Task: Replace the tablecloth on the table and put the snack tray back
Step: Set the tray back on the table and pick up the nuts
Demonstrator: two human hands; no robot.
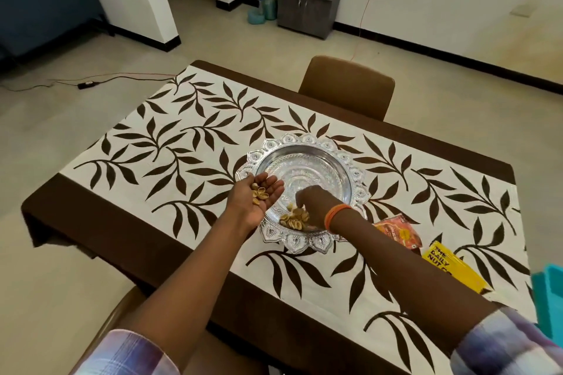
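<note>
Silver snack tray (304,161) – one, left hand (259,195) cupped, fingers relaxed, holding shells, right hand (313,207) fingers pinching shells.

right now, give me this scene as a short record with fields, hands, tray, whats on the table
left hand: palm up, cupped, carrying nut shells
right hand: reaching into the tray at the shell pile; grip unclear
tray: silver, ornate rim, on the tablecloth
tablecloth: white with brown leaves
beside tray: orange packet, yellow nut packet
chair: far side
</note>
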